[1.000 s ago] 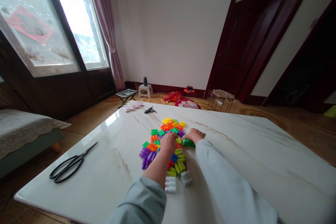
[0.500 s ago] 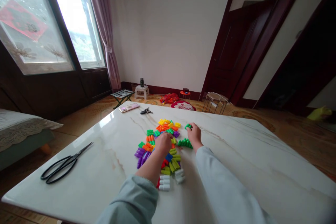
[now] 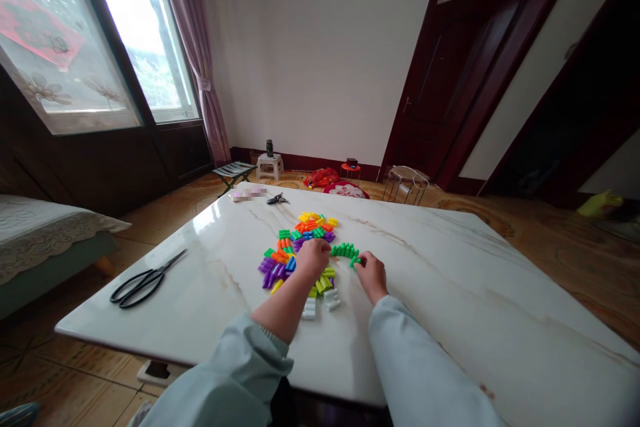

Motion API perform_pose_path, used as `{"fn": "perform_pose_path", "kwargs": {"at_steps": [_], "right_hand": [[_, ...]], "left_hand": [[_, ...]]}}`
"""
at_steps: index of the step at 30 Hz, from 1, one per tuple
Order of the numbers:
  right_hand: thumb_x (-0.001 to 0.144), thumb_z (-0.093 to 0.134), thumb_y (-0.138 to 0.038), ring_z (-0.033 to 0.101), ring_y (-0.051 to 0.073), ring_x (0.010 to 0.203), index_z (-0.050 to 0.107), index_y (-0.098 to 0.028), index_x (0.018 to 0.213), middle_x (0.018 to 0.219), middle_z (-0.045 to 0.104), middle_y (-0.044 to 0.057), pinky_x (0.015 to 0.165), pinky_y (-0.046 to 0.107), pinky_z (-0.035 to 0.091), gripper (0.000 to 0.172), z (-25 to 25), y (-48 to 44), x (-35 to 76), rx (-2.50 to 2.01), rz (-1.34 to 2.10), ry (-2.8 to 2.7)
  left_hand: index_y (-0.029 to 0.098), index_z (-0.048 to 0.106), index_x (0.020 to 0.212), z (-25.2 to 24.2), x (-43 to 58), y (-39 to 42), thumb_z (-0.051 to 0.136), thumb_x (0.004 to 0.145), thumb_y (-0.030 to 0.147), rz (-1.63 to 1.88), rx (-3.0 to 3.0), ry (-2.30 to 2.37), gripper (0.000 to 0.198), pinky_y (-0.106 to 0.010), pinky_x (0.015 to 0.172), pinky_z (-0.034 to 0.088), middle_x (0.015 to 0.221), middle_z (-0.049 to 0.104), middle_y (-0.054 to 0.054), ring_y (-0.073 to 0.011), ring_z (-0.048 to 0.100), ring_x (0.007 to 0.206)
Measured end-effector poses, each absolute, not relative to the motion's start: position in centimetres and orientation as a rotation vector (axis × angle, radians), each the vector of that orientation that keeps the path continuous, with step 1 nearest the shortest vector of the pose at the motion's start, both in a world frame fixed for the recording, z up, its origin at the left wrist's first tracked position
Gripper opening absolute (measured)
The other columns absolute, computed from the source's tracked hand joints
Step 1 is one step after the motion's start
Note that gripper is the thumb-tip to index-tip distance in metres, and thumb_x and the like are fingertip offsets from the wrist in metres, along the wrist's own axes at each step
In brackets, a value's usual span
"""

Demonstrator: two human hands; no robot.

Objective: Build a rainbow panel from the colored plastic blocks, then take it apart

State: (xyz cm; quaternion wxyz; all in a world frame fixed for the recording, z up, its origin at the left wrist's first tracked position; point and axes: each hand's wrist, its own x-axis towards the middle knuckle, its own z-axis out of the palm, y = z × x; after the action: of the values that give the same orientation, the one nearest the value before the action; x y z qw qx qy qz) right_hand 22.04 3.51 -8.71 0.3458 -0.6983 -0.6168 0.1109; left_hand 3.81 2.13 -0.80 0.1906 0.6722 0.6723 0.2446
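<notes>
A curved row of green plastic toy blocks lies on the white marble-patterned table between my hands. My left hand is closed, its fingertips pinching the row's left end. My right hand pinches a green block against the row's right end. Left of and beneath my left hand spreads a pile of coloured blocks, with purple ones at its left and yellow ones at its far edge. White blocks lie at its near side. My left hand and forearm hide part of the pile.
Black-handled scissors lie on the table's left part. A phone and keys are near the far edge. Beyond the table stand a folding stool, a white stool and a wire-legged stool.
My right hand has brought its green block down to the row's right end. My left hand has moved from over the pile to the row's left end. The view has shifted slightly.
</notes>
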Motion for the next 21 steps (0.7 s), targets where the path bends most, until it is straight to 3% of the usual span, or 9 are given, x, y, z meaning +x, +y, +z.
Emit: {"fn": "perform_pose_path", "kwargs": {"at_steps": [7, 16, 21], "right_hand": [[0.077, 0.059, -0.015, 0.062, 0.016, 0.082, 0.065, -0.02, 0.089, 0.09, 0.069, 0.005, 0.071, 0.023, 0.041, 0.014, -8.4, 4.3, 18.5, -1.775, 0.214, -1.771], [0.08, 0.058, -0.014, 0.062, 0.018, 0.088, 0.064, -0.018, 0.093, 0.096, 0.069, 0.006, 0.077, 0.024, 0.043, 0.016, -9.3, 5.4, 18.3, -1.734, 0.22, -1.767], [0.079, 0.058, -0.013, 0.063, 0.018, 0.09, 0.065, -0.019, 0.094, 0.098, 0.069, 0.007, 0.081, 0.025, 0.045, 0.018, -9.4, 5.5, 18.5, -1.71, 0.247, -1.766]], "left_hand": [[0.027, 0.073, 0.097, -3.1, 3.6, 3.4, 0.053, 0.078, 0.013, 0.514, 2.031, 1.928, 0.031, -0.026, 0.081, 0.048, 0.102, 0.071, -0.004, -0.02, 0.063, 0.1], [0.025, 0.07, 0.106, -4.6, 3.5, 4.1, 0.056, 0.076, 0.01, 0.432, 2.365, 1.56, 0.036, -0.03, 0.102, 0.039, 0.115, 0.066, -0.004, -0.0209, 0.053, 0.112], [0.024, 0.069, 0.101, -5.0, 3.5, 4.1, 0.055, 0.074, 0.008, 0.372, 2.428, 1.474, 0.034, -0.03, 0.1, 0.04, 0.112, 0.066, -0.004, -0.0215, 0.051, 0.112]]}}
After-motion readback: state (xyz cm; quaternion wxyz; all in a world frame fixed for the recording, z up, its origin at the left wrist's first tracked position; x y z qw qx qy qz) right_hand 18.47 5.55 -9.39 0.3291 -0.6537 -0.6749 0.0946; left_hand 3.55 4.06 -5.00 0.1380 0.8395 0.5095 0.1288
